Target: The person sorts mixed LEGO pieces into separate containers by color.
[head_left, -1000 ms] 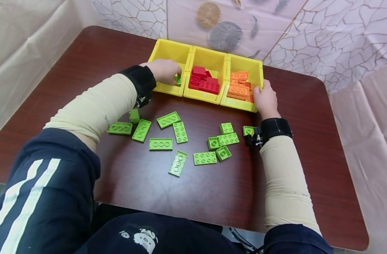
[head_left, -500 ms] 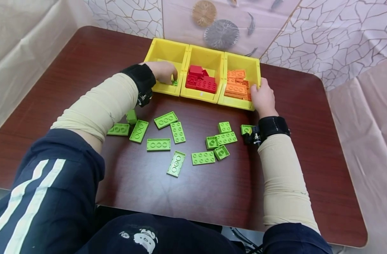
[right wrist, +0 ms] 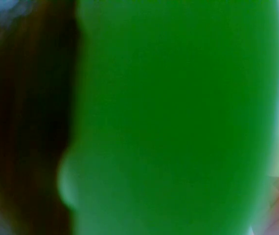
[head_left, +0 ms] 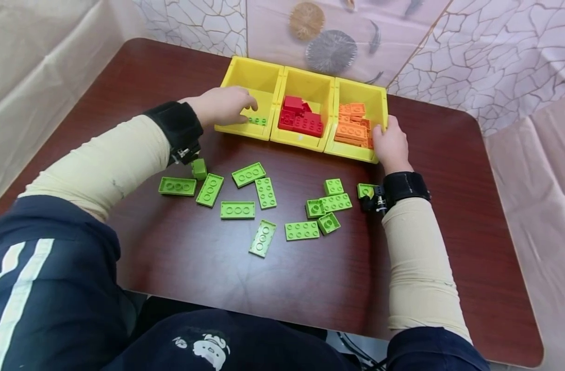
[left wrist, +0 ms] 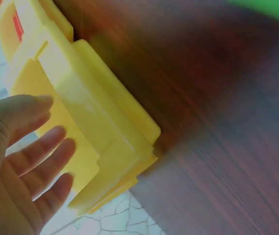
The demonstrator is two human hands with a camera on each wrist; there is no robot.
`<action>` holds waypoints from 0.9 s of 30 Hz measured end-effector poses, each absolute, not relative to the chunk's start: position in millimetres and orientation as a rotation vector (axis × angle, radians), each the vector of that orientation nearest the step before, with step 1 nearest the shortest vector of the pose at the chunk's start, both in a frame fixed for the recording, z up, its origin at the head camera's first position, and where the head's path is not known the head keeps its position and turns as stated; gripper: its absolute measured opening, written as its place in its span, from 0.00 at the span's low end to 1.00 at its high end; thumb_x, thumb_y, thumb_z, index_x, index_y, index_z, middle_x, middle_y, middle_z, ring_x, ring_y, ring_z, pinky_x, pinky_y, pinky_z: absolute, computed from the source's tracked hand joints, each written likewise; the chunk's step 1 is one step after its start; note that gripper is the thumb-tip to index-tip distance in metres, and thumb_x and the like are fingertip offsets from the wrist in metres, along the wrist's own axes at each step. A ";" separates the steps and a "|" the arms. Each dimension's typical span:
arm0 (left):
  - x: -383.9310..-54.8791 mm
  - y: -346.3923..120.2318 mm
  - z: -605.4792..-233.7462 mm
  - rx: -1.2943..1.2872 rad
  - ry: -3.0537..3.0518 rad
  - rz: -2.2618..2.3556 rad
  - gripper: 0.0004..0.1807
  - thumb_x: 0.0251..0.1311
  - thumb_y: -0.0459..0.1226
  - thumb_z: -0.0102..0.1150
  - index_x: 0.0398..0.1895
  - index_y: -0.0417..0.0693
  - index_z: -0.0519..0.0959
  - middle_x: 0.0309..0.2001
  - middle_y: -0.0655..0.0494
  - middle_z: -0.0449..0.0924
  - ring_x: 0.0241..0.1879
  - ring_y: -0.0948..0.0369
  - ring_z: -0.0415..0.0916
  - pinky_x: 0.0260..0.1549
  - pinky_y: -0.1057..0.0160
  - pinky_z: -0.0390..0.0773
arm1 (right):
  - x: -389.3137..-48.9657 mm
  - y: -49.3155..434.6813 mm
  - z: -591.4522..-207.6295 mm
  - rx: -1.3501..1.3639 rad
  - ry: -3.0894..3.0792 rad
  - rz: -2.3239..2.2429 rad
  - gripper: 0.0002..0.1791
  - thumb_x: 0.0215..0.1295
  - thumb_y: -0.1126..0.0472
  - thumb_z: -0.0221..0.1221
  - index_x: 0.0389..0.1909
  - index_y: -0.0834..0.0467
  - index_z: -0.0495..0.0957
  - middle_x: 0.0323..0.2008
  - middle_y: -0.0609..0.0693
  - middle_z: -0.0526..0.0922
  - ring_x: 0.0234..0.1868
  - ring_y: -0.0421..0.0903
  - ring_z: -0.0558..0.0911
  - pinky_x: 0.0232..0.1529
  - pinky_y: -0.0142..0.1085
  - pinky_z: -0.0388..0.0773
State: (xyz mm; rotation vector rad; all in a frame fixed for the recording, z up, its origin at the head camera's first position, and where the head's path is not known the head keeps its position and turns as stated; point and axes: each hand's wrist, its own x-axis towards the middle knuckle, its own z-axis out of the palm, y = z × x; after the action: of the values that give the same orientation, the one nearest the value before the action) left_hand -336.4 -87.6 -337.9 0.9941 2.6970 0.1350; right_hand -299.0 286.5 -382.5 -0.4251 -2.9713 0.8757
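Observation:
My left hand [head_left: 224,105] is over the left yellow bin [head_left: 259,77], its fingers loosely spread with nothing between them. A green building brick [head_left: 258,121] lies in that bin just beyond my fingertips. In the left wrist view the palm [left wrist: 12,196] faces the yellow wall [left wrist: 95,112]. At the other end, my right hand [head_left: 391,147] grips the side rim of the right yellow bin [head_left: 363,91], thumb on the inner side. Orange bricks [head_left: 352,129] fill part of this bin. A blurred green brick [right wrist: 178,112] covers most of the right wrist view.
The middle bin [head_left: 310,82] holds red bricks [head_left: 301,117]. On the brown table [head_left: 208,268], in front of the bins, lie several green bricks [head_left: 237,210], some with their hollow side up. One green brick [head_left: 366,190] is partly behind the right wrist camera.
My left hand has let go of the green brick in the left bin and drawn back leftward, its fingers opening. My right hand keeps its grip on the right bin's rim.

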 end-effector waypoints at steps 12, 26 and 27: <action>-266.4 -84.0 -350.1 1.250 2.711 0.068 0.18 0.59 0.43 0.57 0.49 0.43 0.76 0.42 0.48 0.76 0.41 0.53 0.74 0.38 0.50 0.74 | -296.4 294.7 -383.6 -0.433 -2.972 0.866 0.30 0.71 0.47 0.34 0.71 0.54 0.50 0.56 0.62 0.70 0.51 0.58 0.72 0.50 0.51 0.68; -241.3 -67.0 -368.3 1.158 2.641 -0.168 0.21 0.56 0.48 0.58 0.48 0.46 0.73 0.35 0.52 0.76 0.35 0.57 0.75 0.27 0.53 0.75 | -300.2 288.5 -384.9 -0.421 -2.980 0.884 0.30 0.71 0.47 0.33 0.71 0.53 0.49 0.57 0.61 0.70 0.51 0.58 0.72 0.50 0.50 0.68; -240.9 -67.5 -368.3 1.161 2.644 -0.170 0.21 0.56 0.47 0.58 0.48 0.46 0.73 0.35 0.52 0.76 0.35 0.57 0.75 0.27 0.53 0.75 | -300.7 288.0 -384.7 -0.420 -2.980 0.882 0.30 0.71 0.47 0.33 0.71 0.53 0.49 0.57 0.61 0.70 0.52 0.58 0.72 0.50 0.50 0.67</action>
State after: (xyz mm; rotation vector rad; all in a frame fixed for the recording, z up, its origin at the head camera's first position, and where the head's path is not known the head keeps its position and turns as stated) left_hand -240.9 -67.5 -368.3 1.1609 2.6442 -0.1699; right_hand -300.7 288.0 -384.7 -0.4195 -2.9803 0.8817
